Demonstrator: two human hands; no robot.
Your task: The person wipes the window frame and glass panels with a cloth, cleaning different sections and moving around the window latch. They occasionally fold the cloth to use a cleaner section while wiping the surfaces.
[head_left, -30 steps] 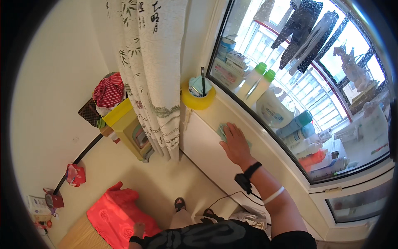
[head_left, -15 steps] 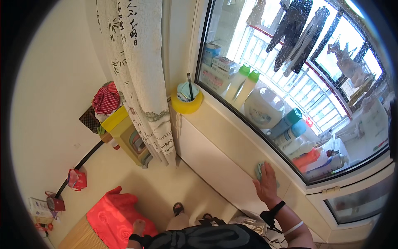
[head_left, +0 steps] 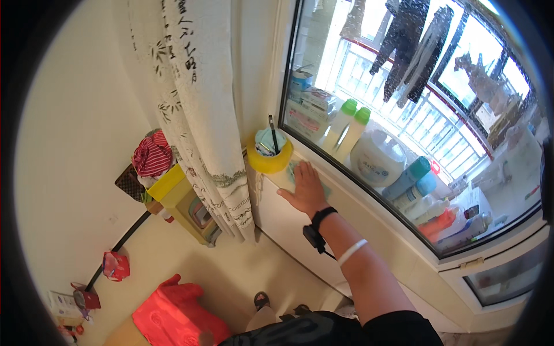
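Observation:
My right hand (head_left: 306, 187) lies on the cream window sill (head_left: 363, 210), close to the yellow round container. Beneath its palm and fingers is a pale green cloth (head_left: 326, 191), pressed flat, with only its edges showing. Just beyond the fingertips stands the yellow container (head_left: 269, 162), holding a light blue bag or cloth and a dark upright stick-like item. Of my left hand (head_left: 206, 338) only a blurred bit shows at the lower edge, over the red cloth; its fingers cannot be made out.
A patterned white curtain (head_left: 216, 144) hangs left of the sill. Behind the window glass stand several bottles (head_left: 407, 179) and a white tub (head_left: 378, 155). A yellow-edged storage unit (head_left: 184, 202) stands by the wall. Red cloth (head_left: 173, 314) lies at the lower left.
My right hand has slid the cloth along the sill, far and to the left, up to the yellow container. My left hand has dropped mostly out of view.

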